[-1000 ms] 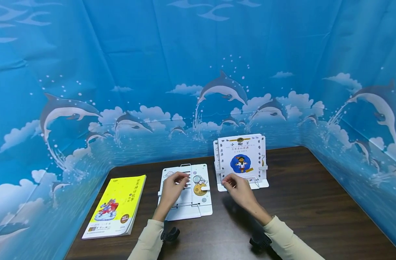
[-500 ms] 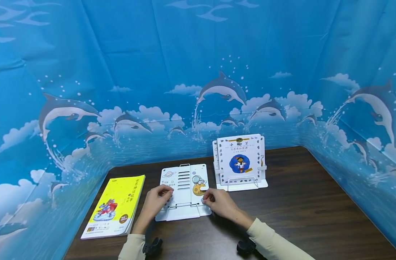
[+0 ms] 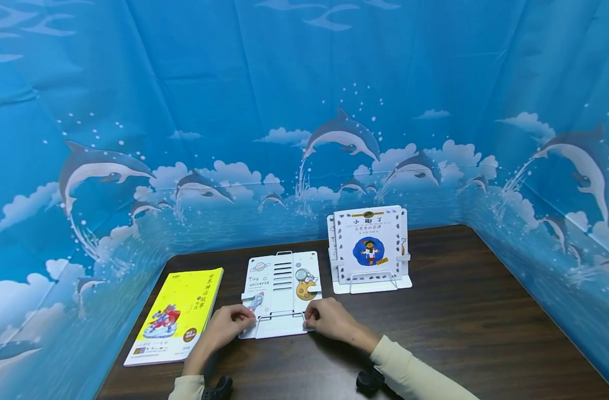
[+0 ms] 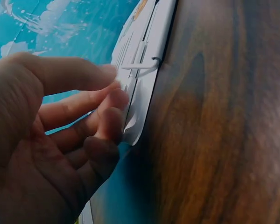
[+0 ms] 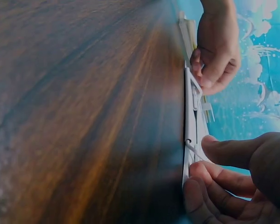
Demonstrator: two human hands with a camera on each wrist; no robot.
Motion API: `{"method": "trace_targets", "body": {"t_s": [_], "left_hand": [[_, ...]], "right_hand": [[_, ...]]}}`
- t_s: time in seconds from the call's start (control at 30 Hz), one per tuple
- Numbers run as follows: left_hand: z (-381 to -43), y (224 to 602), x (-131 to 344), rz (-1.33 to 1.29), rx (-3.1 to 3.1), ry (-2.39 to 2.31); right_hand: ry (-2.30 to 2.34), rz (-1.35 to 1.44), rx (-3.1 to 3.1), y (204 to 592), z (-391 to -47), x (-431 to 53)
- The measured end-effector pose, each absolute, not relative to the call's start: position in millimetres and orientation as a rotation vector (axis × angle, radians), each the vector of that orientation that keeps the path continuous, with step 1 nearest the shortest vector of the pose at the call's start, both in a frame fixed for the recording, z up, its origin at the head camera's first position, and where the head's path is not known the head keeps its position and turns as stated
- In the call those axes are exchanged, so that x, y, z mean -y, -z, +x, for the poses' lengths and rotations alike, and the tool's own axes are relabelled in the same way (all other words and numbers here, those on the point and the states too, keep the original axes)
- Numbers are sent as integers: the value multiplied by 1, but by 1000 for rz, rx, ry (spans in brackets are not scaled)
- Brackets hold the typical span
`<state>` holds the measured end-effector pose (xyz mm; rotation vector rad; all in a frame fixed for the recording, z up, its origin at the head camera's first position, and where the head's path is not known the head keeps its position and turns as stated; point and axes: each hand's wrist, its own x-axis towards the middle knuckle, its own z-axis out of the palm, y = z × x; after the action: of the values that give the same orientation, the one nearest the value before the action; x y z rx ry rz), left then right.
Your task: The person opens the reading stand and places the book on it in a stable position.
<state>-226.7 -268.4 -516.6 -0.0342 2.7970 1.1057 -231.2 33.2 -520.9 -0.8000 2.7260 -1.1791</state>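
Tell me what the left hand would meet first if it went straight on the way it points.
Most likely the nearer stand, at its lower left part; whether the left hand touches it is unclear.

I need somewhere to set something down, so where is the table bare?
Widest: the table right of the propped white book, bordered by the blue curtain and right sleeve. Narrow: the strip between the yellow book and white astronaut stand. Crowded: that stand's near corners, with the left grip and right grip there.

Bookstand [image 3: 284, 305] between two books [image 3: 184, 303]
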Motion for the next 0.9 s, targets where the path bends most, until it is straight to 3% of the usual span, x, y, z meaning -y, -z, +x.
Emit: {"method": "trace_targets", "body": {"t_s": [0.3, 0.9], "left_hand": [[-215, 512, 270, 203, -2697, -1075], [-217, 518, 273, 237, -2660, -1144]], "right_hand": [[1135, -760, -2697, 520, -229, -30], [1214, -742, -2700, 520, -229, -28]]}}
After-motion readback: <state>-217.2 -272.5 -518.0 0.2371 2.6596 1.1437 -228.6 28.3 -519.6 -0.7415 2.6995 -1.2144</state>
